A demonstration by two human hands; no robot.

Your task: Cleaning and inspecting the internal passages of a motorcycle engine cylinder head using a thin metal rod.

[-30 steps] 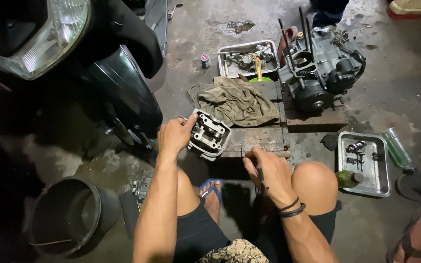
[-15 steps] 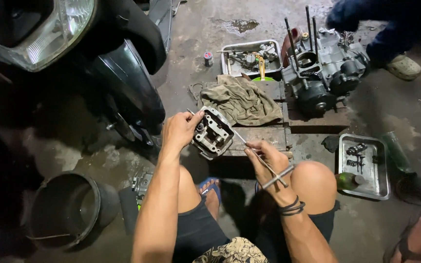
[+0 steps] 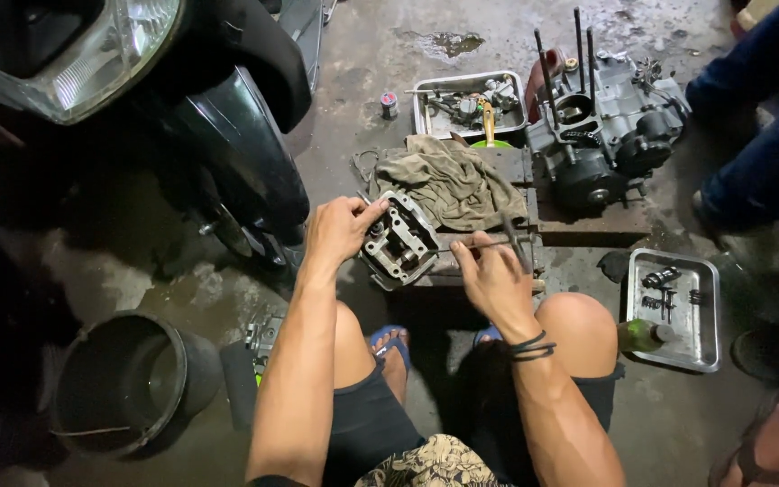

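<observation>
The left hand (image 3: 340, 230) curls closed over the top edge of the cylinder head (image 3: 398, 245), holding it tilted on the wooden block (image 3: 534, 230) beside the rag (image 3: 448, 185). The right hand (image 3: 493, 280) pinches a thin rod (image 3: 480, 243) tight, its tip touching the head.

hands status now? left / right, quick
Left hand: closed, gripping the metal engine head, holding it tilted.
Right hand: closed on a thin metal tool, its tip at the engine head.
</observation>
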